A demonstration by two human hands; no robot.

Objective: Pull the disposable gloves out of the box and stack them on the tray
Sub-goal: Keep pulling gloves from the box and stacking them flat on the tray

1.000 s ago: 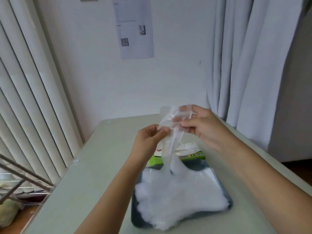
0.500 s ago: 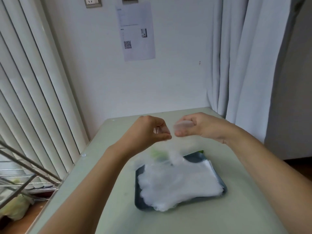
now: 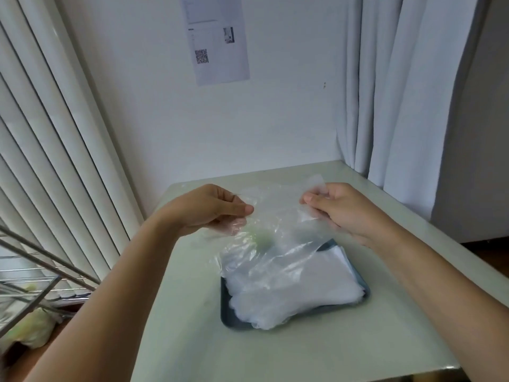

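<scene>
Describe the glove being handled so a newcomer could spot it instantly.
On the pale table sits a dark tray heaped with clear gloves. Above its far end, the left hand and right hand pinch one glove spread between them. Unlike the stacked ones, it is lifted and stretched wide.

Pale green table (image 3: 303, 354) against a white wall (image 3: 275, 119). Printed sheet with QR code (image 3: 217, 40) taped above. Vertical blinds (image 3: 55, 161) at left, pale curtains (image 3: 399, 92) at right, metal rack (image 3: 49, 256) at lower left.
</scene>
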